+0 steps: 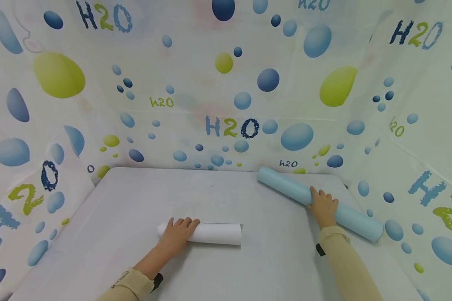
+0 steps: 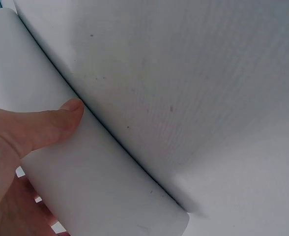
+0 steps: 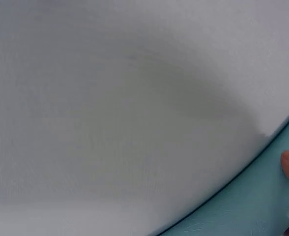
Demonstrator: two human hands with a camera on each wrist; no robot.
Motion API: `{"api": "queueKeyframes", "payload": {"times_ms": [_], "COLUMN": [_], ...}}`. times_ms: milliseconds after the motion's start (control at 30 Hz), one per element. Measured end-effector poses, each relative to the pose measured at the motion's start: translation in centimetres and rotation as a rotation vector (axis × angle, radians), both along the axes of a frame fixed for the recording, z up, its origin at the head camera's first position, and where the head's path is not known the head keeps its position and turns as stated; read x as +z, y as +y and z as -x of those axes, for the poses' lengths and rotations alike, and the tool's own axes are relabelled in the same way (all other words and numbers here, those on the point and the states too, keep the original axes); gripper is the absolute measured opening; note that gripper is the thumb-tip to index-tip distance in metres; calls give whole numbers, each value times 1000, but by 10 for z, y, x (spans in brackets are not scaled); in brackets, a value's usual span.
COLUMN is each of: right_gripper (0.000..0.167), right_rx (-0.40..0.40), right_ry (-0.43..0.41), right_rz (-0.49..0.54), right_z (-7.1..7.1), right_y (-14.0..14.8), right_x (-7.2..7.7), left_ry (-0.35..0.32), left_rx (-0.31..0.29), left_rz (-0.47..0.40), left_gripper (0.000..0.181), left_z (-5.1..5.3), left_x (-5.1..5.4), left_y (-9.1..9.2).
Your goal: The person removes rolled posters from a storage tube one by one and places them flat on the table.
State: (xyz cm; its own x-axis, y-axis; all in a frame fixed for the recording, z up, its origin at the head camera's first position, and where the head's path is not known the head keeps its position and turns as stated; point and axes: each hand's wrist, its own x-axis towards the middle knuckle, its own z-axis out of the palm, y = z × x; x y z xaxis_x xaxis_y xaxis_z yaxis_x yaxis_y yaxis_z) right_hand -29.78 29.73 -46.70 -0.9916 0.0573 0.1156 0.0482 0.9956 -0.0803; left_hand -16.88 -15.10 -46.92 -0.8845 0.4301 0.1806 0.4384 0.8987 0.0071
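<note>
Two rolls on the white table [image 1: 135, 192], one per hand.

White roll [image 1: 220, 234]: mid-table, lying flat, axis roughly left-right in the head view. Left hand [image 1: 178, 236] is clamped on its left part, thumb [image 2: 61, 120] on one side, fingers wrapped round the other.

Blue roll [image 1: 286, 186]: right side of table, set diagonally, far end close to the patterned backdrop [image 1: 181, 138], near end by the table's right edge. Right hand [image 1: 323, 207] sits over it just past midway and looks clamped on; only the thumb and a bit of finger make the right wrist frame, so can't vouch for how firm.

Handling, my read: both light, rolled sheet stock. Stiff lengthwise, soft across; a hard squeeze would likely dent or crease them. Smooth skin, so could slip or roll. Best hold is near the middle, thumb opposite fingers, light pressure; the white one's left-of-centre grip probably leaves its right end droopy if lifted.

Looks: white is shorter, matte, few faint marks near one end. Blue is longer, pale, evenly coloured, slight creasing near the thumb.
</note>
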Motion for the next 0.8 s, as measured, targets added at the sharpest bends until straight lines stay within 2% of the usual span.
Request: {"api": "queueKeyframes", "payload": {"times_ms": [267, 467, 800], "right_gripper": [69, 69, 70], "right_rx": [-2, -14, 30], "right_ry": [-12, -45, 42], "right_rz": [1, -1, 22], "right_z": [4, 4, -1], "right_y": [-2, -7, -1], "right_x": [4, 7, 7], "left_ry": [-21, -10, -34], "left_rx": [1, 2, -3], "left_rz": [-20, -20, -11], "left_gripper": [51, 52, 57], "left_z": [-2, -4, -3], "left_x": [0, -1, -1], "left_y": [-1, 0, 3]}}
